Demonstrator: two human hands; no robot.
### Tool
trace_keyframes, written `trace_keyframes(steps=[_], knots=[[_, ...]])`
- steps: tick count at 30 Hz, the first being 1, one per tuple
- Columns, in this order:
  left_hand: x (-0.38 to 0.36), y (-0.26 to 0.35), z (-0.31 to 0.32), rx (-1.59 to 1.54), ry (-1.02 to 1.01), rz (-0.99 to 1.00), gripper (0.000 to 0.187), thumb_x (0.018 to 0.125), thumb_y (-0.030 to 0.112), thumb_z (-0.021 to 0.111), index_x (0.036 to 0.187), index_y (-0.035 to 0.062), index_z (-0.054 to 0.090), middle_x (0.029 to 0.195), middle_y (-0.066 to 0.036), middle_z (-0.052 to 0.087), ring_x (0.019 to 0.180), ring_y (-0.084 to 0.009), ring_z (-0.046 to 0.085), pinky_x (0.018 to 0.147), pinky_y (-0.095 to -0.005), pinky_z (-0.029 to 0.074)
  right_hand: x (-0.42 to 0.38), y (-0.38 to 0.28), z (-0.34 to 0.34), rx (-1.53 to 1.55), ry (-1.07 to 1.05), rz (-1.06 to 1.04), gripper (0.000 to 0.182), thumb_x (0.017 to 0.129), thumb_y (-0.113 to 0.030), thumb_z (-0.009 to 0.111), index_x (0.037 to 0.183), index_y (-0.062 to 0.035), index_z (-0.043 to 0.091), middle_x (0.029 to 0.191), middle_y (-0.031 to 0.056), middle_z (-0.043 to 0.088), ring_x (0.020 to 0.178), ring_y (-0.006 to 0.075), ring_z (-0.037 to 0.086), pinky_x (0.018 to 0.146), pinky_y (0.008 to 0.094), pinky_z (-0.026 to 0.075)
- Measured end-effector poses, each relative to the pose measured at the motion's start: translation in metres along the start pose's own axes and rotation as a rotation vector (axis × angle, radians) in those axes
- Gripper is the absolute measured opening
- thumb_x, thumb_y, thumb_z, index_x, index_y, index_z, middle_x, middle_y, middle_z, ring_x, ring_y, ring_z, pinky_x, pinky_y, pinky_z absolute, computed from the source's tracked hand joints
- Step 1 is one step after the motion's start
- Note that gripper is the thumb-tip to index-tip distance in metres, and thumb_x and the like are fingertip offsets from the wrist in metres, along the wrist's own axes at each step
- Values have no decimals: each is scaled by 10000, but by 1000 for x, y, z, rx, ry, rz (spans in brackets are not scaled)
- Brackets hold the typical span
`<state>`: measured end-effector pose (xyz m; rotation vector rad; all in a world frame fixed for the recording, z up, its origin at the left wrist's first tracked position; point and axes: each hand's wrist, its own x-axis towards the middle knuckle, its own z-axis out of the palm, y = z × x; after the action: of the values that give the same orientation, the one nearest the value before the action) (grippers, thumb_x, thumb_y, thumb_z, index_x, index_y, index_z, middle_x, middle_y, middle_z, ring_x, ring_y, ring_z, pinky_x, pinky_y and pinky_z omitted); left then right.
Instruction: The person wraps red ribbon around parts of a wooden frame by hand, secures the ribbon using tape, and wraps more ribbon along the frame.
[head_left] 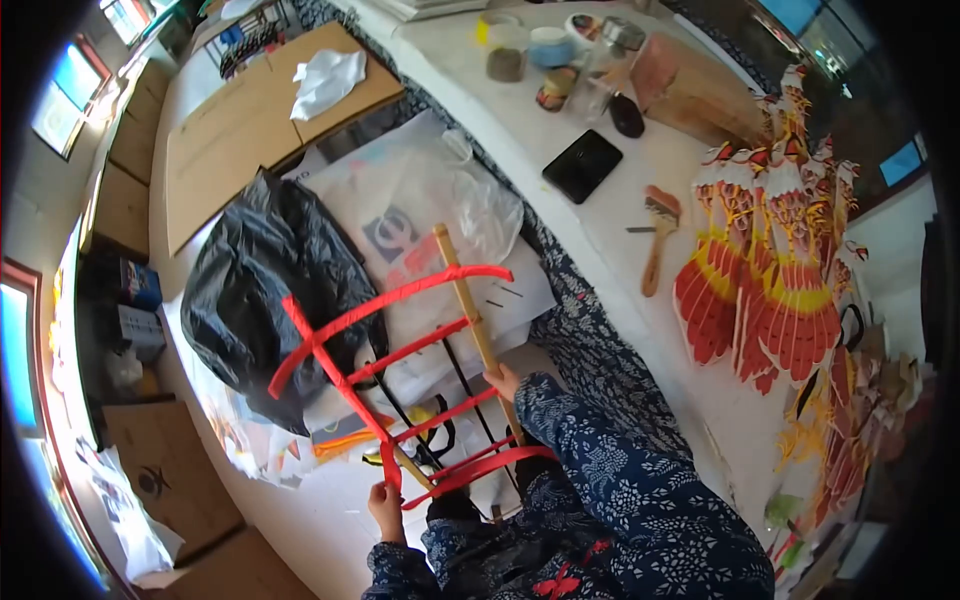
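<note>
A frame of wooden strips, partly wrapped in red ribbon (345,380), stands tilted in front of me. My right hand (503,382) is closed round its bare wooden side pole (468,305). Lower left, my left hand (386,508) pinches the loose red ribbon (391,468) near the frame's lower left corner. Two dark rods run between the frame's crossbars. Behind the frame lie a black plastic bag (270,290) and a clear plastic bag (480,205).
On the white table (620,230) at the right are a phone (583,166), a brush (660,225), jars (507,62) and a stack of red and yellow paper cutouts (780,290). Flattened cardboard (235,130) lies at the upper left, with boxes (165,470) lower left.
</note>
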<state>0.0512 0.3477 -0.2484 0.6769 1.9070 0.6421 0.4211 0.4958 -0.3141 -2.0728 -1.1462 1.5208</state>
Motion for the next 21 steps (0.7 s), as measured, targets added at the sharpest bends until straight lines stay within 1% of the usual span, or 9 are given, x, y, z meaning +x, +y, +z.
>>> trace_keyframes(steps=[3, 5, 7, 9, 11, 13, 16, 18, 21], knots=[[-5, -15, 3, 258, 135, 245, 259, 814, 157, 676, 981, -33, 619, 822, -139, 671, 745, -244, 656, 675, -331, 526, -39, -31, -3, -290, 265, -7, 614, 844, -367, 696, 1291, -1, 490, 1136, 178, 626, 1112, 229, 578, 943, 357, 456], [-15, -14, 2, 391, 171, 301, 290, 785, 154, 689, 998, -30, 621, 857, -150, 675, 775, -260, 657, 706, -350, 528, -84, -58, -19, 103, 135, -273, 567, 847, -252, 707, 1306, -4, 482, 1167, 150, 614, 1127, 204, 571, 935, 354, 471], [-24, -10, 0, 528, 208, 352, 325, 755, 151, 703, 1014, -27, 623, 891, -160, 679, 806, -275, 658, 736, -368, 529, -178, -157, -83, 517, -32, -356, 491, 866, -146, 678, 1301, -17, 493, 1196, 110, 594, 1114, 166, 565, 919, 331, 474], [-28, -4, 0, 436, 46, 213, 360, 724, 146, 706, 1036, -17, 630, 903, -154, 684, 831, -284, 663, 771, -384, 523, -245, -236, -175, 596, -35, -528, 446, 912, -137, 602, 1326, -29, 475, 1274, 94, 556, 1091, 156, 569, 939, 317, 463], [-28, -13, -1, 445, -58, 155, 366, 730, 156, 706, 1046, -14, 630, 920, -150, 686, 833, -265, 664, 773, -367, 524, -281, -292, -264, 438, 225, -646, 392, 928, -144, 582, 1294, -26, 505, 1192, 72, 582, 1097, 148, 557, 945, 308, 441], [-26, 0, 6, 459, -156, 96, 373, 736, 165, 706, 1056, -12, 631, 937, -146, 688, 835, -245, 666, 775, -351, 525, -275, -322, -336, 672, 424, -863, 353, 941, -156, 537, 1275, -45, 523, 1160, 60, 594, 1053, 137, 573, 909, 295, 445], [-32, 19, 11, 398, -411, -107, 284, 856, 143, 645, 1088, -18, 614, 928, -111, 678, 781, -174, 656, 704, -272, 522, -268, -356, -438, 682, 629, -723, 328, 934, -176, 537, 1248, -82, 546, 1083, 47, 619, 960, 120, 592, 835, 279, 455], [-23, 7, 10, 383, -613, 86, 276, 980, 195, 508, 1158, -10, 561, 888, -168, 661, 793, -262, 668, 674, -405, 555, -231, -358, -491, 599, 689, -731, 290, 935, -204, 544, 1203, -95, 570, 1007, 31, 640, 890, 104, 602, 768, 265, 469], [-35, 31, 10, 379, -638, -23, 267, 957, 169, 533, 1149, -10, 579, 897, -162, 666, 807, -258, 662, 690, -385, 547, -141, -346, -555, 504, 636, -535, 222, 926, -236, 563, 1079, -84, 614, 860, -2, 658, 721, 91, 606, 597, 233, 474]])
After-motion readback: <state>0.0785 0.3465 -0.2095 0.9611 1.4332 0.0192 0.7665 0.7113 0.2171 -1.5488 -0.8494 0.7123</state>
